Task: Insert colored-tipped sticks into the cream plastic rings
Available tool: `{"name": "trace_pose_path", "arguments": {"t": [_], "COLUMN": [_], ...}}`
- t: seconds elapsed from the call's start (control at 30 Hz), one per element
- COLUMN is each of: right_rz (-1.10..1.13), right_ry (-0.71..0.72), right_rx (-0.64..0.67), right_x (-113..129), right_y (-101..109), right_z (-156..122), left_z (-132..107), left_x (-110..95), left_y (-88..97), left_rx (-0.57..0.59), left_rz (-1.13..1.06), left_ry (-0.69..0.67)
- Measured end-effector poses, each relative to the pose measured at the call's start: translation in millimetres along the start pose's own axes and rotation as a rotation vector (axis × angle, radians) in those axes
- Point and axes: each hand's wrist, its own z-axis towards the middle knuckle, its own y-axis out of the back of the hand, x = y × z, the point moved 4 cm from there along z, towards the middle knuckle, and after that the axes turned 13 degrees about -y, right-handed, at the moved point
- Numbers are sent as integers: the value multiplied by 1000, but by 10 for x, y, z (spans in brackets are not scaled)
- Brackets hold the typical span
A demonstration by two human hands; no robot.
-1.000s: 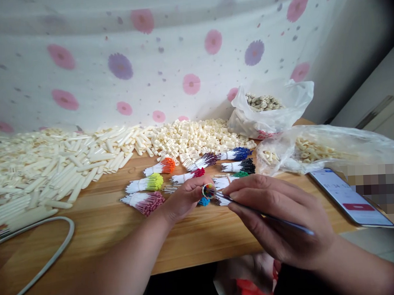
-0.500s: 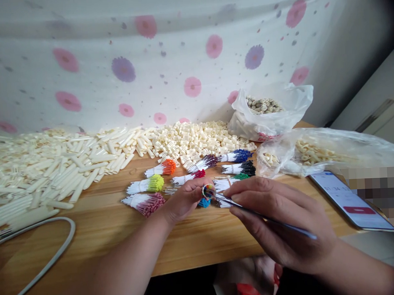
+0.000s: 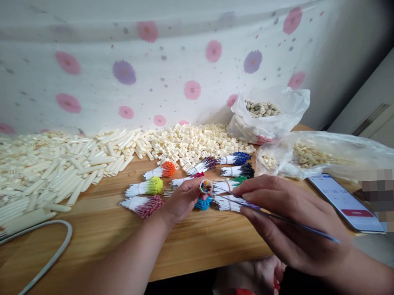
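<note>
My left hand (image 3: 184,198) pinches a small cream plastic tube (image 3: 202,181) by its side. Its round open end faces me, with several coloured tips inside the rim. In my right hand (image 3: 285,222) is a pair of slim dark tweezers (image 3: 295,223), whose points reach left and stop a little short of the tube. Around both hands lie banded bundles of thin white sticks with coloured ends: yellow (image 3: 156,185), mauve (image 3: 149,206), orange (image 3: 167,169), light blue (image 3: 203,203), green (image 3: 239,180), black (image 3: 246,170), dark blue (image 3: 239,158) and purple (image 3: 234,203).
Long cream tubes (image 3: 67,170) are heaped at the left, and short slotted cream pieces (image 3: 196,141) at the back middle. Plastic bags of parts (image 3: 267,118) stand back right. A phone (image 3: 346,204) lies at the right, a white cable (image 3: 68,233) at the left.
My right hand has drawn back to the right with the tweezers, whose points have left the tube's open end. My left hand still holds the tube, its opening now more visible.
</note>
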Motion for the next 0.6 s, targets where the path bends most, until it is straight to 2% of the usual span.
{"name": "trace_pose_path", "arguments": {"t": [0.07, 0.13, 0.3, 0.37, 0.47, 0.6], "right_rz": [-32, -108, -570, -646, -653, -630], "right_ry": [1, -25, -1, 27, 29, 30], "right_rx": [-2, 85, 711, 851, 915, 897], "right_x": [-34, -92, -247, -278, -313, -366], "right_y": [9, -65, -556, -714, -895, -1051], "right_z": [-19, -57, -315, -414, -503, -565], "left_z": [10, 21, 45, 49, 48, 40], "left_x": [39, 60, 31, 4, -16, -6], "left_y": [68, 124, 154, 137, 120, 128], "left_rx": [-49, -100, -136, -116, -77, -29], "left_rz": [4, 26, 91, 101, 158, 287], "left_ry": [-13, -39, -104, -119, -99, -64]}}
